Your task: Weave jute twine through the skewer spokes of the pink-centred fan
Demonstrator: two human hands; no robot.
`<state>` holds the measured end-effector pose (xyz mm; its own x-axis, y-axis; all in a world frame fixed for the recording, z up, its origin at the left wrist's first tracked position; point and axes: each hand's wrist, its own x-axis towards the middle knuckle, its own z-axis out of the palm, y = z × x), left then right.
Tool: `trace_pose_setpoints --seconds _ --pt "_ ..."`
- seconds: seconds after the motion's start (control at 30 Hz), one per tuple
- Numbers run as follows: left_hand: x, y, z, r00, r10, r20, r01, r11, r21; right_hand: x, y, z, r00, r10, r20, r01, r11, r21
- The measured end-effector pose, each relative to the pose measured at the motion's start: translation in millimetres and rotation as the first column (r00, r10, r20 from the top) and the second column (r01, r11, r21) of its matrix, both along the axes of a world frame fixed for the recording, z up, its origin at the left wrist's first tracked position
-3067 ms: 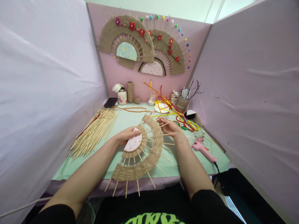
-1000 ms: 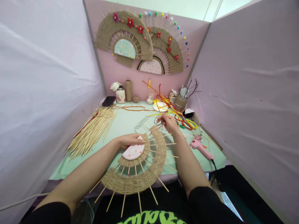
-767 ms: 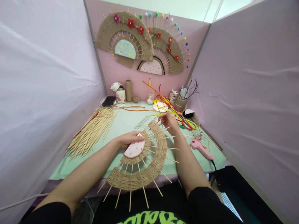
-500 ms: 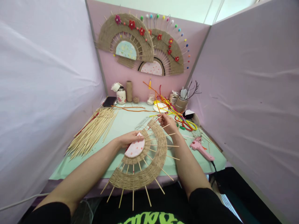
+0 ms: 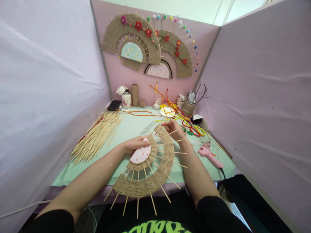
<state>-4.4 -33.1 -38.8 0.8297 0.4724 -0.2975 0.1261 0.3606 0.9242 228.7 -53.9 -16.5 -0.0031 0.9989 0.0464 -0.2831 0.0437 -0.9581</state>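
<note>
A half-round woven fan (image 5: 143, 188) of tan twine on thin wooden sticks is held tilted over the table's front edge. Its centre is a half-circle of white cloth with reddish dots (image 5: 141, 154). My left hand (image 5: 136, 144) grips the fan at this centre, thumb on top of the cloth and fingers underneath. At the upper end of the outer woven band, my right hand (image 5: 175, 130) is closed in a pinch beside the stick ends. What lies between those fingertips is too small to make out.
Left on the table lies a pile of thin sticks (image 5: 97, 139). A pink glue gun (image 5: 210, 156) with a cord rests at right, near colourful pipe cleaners (image 5: 179, 111). A phone (image 5: 114, 105), a twine spool (image 5: 135, 94) and jars stand behind. Two finished fans (image 5: 107, 40) hang on the back panel.
My right hand's fingers have shifted slightly down and curled closer to the fan's upper end. My left hand and the fan stay almost still.
</note>
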Motion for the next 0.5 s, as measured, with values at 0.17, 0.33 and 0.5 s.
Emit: trace_pose_setpoints --seconds 0.17,0.33,0.5 --pt "2 1 -0.8 1.000 0.031 -0.002 -0.031 0.999 0.041 4 6 -8.4 0.998 -0.032 0.054 0.032 0.999 0.004" --pt "2 1 1.8 0.995 0.087 -0.041 -0.083 0.993 0.081 7 8 -12.2 0.994 -0.100 0.045 0.099 0.995 0.024" --pt "2 0 3.5 0.996 0.085 -0.029 -0.082 0.993 0.086 6 3 -4.9 0.997 -0.072 -0.009 0.072 0.997 0.012"
